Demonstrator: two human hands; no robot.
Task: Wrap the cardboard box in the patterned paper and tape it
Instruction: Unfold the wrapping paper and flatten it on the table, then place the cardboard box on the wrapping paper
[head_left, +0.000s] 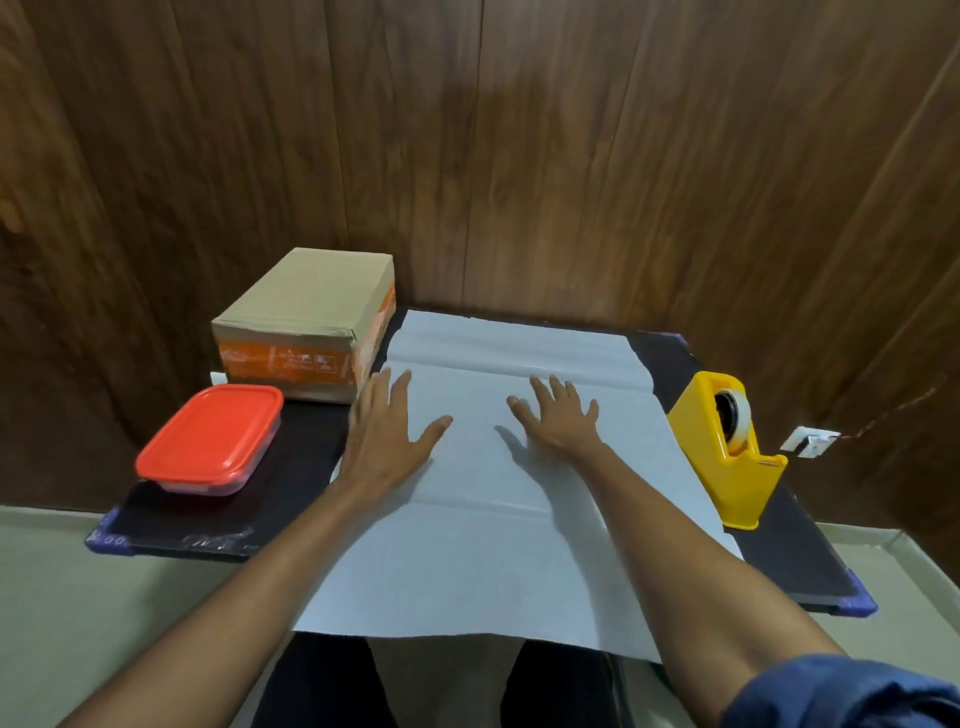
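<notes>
Fingers (387, 387) flat on paper (467, 561)

Single head-worn wide-angle camera looks forward and steeply down, close above the surface (291, 447); frame edges appear bowed by distortion.

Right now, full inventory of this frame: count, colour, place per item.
cardboard box: 1, brown with orange band, far left of table, off the paper
paper: 1 sheet, plain white side up, spread across table centre, near edge overhanging
tape dispenser: 1, yellow, right of paper
food container: 1, clear with red lid, near left, in front of box
table: 1, black top
wall socket: 1, white, far right
left hand: flat on paper's left part
right hand: flat on paper centre
</notes>
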